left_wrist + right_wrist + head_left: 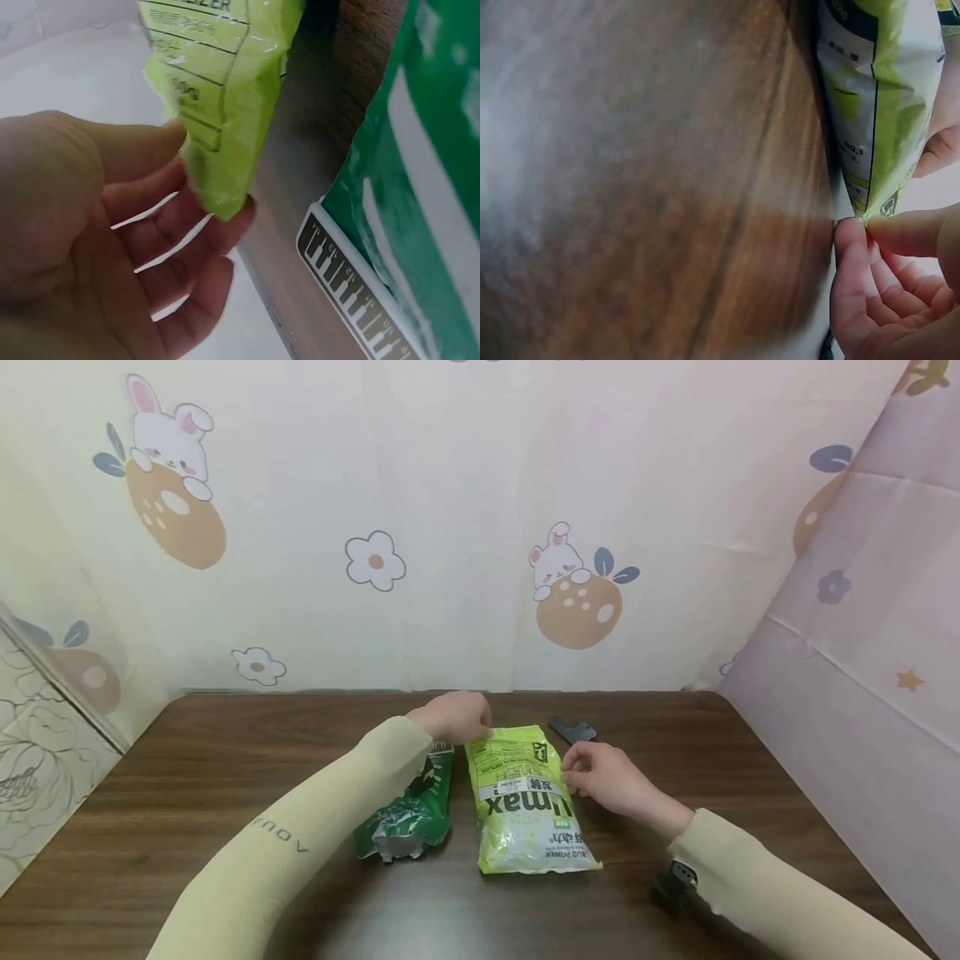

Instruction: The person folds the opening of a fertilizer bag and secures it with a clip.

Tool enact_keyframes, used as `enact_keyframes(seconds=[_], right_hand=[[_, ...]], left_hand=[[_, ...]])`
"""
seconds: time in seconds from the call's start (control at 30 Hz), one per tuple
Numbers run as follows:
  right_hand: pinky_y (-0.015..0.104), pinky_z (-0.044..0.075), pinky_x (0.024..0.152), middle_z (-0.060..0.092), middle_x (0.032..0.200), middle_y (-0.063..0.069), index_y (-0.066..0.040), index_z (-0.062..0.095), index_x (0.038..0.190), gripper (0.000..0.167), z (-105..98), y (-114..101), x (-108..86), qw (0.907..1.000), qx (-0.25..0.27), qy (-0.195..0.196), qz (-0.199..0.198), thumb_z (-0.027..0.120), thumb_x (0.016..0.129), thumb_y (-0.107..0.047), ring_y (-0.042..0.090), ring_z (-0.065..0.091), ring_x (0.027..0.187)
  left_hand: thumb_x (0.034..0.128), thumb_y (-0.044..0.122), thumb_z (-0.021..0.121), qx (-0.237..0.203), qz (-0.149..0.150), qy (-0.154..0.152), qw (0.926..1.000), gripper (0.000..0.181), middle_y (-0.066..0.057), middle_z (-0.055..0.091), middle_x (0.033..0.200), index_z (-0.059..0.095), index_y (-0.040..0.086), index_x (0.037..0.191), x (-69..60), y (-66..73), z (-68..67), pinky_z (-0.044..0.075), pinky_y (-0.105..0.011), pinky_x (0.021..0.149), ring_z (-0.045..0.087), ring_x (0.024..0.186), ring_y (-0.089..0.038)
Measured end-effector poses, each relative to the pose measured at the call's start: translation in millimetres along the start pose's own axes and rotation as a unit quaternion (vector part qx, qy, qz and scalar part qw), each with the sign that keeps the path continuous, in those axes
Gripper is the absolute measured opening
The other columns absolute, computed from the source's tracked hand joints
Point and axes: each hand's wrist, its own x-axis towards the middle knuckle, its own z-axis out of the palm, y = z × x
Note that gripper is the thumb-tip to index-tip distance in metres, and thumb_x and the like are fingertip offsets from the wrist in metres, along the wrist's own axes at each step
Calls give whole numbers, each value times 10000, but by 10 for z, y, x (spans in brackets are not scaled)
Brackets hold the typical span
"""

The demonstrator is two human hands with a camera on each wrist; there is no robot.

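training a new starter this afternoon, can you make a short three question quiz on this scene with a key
1. True or false: the left hand and the right hand each pinch the yellow-green bag.
2. In the head view, the green bag lies: a) right of the yellow-green bag; b) left of it; c) on top of it.
3. Which hand is nearer the small dark object?

Key: 1. True; 2. b; 3. The right hand.

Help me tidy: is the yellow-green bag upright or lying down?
Lying down: the bag stretches along the table, printed face up.
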Motion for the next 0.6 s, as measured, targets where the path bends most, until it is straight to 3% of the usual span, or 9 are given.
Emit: enact_keyframes(seconds=[0.37,0.6], right_hand=[[344,519,658,644,860,57,-68,596,982,115,-65,4,-27,9998,118,126,-41,684,933,-123,198,627,743],[366,560,753,683,996,101,-8,563,1160,320,-54,57,-35,9929,1163,9,242,692,943,-205,212,661,873]], left_hand=[[998,270,609,243,197,374,9988,184,40,676,983,741,148,1035,-63,75,-65,507,-351,799,603,867,-131],[999,255,611,251,581,785,9949,167,39,677,967,742,152,982,-187,160,-129,506,-322,757,606,848,-124]])
